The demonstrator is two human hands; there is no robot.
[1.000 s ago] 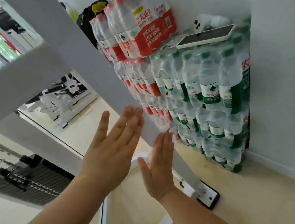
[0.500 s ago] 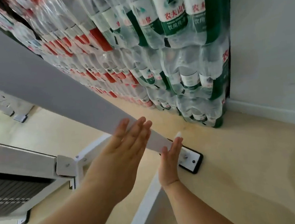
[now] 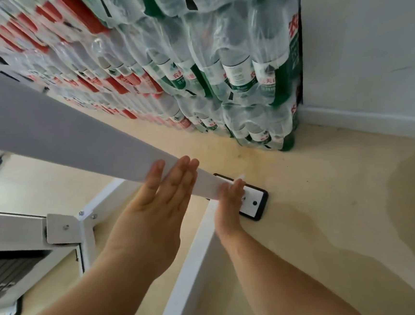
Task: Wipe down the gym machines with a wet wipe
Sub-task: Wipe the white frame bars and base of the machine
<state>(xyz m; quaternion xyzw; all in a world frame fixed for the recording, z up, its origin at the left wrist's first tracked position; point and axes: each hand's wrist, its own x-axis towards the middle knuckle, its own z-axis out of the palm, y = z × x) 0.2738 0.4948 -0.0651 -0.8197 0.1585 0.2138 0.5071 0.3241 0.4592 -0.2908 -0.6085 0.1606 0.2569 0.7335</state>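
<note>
CHANGE: left hand (image 3: pixel 160 201) and right hand (image 3: pixel 230 203) have slid down the frame beam (image 3: pixel 74 134) to its lower end | FINGERS (image 3: pixel 178 177): straight, released, pressed flat on opposite beam faces | WIPE: white corner (image 3: pixel 242 177) past right fingers, unconfirmed | STATUS: beam pass judged nearly complete.

Person's upper limbs, seen from the head camera. Left hand (image 3: pixel 156 212) and right hand (image 3: pixel 228 205): bare, nothing worn from fingertips to wrist. Left forearm (image 3: pixel 88 293) and right forearm (image 3: pixel 274 277): bare and sleeveless from behind each hand to the lower edge of view; fine creases cross the right wrist.
</note>
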